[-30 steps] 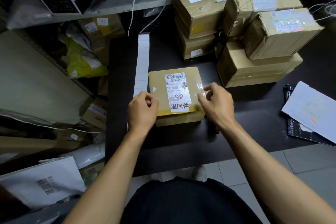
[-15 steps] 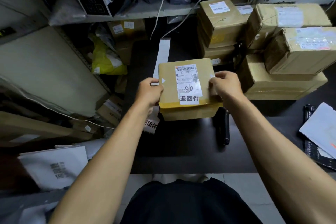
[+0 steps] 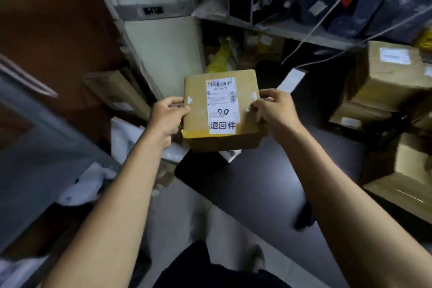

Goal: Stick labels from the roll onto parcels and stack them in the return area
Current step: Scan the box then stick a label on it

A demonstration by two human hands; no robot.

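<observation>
A small brown cardboard parcel [image 3: 198,110] is held in the air off the left corner of the black table [image 3: 257,184]. It carries a shipping label marked "90" and a white sticker with Chinese characters [image 3: 222,126] below it. My left hand [image 3: 167,116] grips the parcel's left edge, thumb on top. My right hand [image 3: 274,110] grips its right edge. The white label strip [image 3: 291,80] lies on the table behind the parcel, and its printed end [image 3: 230,154] peeks out under the parcel.
Stacked brown boxes [image 3: 383,77] stand on the table at the right. A shelf [image 3: 292,30] with dark bags and cables runs above. White mailers [image 3: 124,138] and flat cartons [image 3: 117,91] lie on the floor at the left, beside a pale panel [image 3: 161,49].
Both hands took hold of the parcel, lifted it off the table and carried it to the left. The view has swung left with it.
</observation>
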